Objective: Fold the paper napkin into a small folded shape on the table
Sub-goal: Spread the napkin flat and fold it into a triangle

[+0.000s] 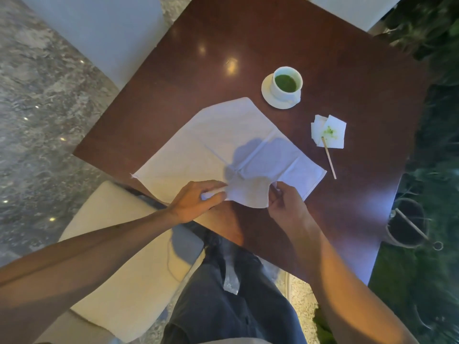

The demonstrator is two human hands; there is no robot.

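large white paper napkin (223,135) spread on dark wooden table (273,33); left hand (196,201) and right hand (285,202) each pinch its raised near corner.

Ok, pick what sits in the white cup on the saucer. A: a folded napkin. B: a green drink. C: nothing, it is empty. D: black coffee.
B: the cup on its saucer, beyond the far corner of the napkin, holds a green liquid.

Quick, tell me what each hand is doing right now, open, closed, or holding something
Left hand: closed, pinching the near corner of the napkin.
Right hand: closed on the lifted napkin corner from the other side.
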